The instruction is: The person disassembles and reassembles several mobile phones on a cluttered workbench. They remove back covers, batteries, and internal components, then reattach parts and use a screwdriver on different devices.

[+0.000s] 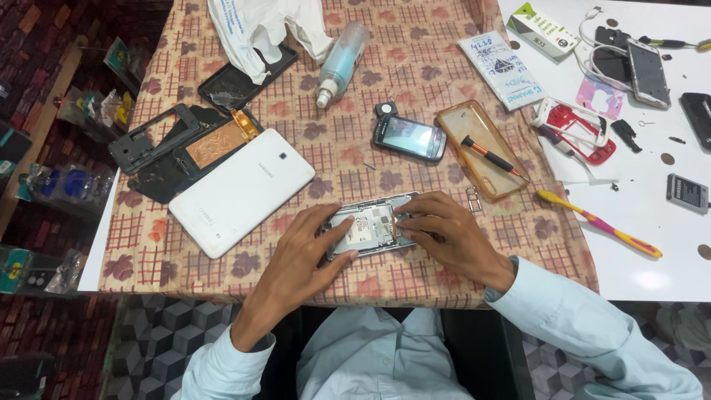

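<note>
An opened phone (370, 224) with its back removed lies on the patterned cloth (415, 44) near the table's front edge. My left hand (304, 252) steadies its left side, thumb and fingers pressing on the frame. At the phone's right end, my right hand (444, 233) rests with fingertips on the exposed inside. Neither hand holds a tool that I can see.
A white tablet back cover (241, 189) lies to the left, beside dark frames (152, 137) and a copper-backed panel (218, 141). Beyond are a small phone (409, 138), a clear case with a screwdriver (485, 152), a spray bottle (342, 61), a toothbrush (596, 222), and more phones and parts at right.
</note>
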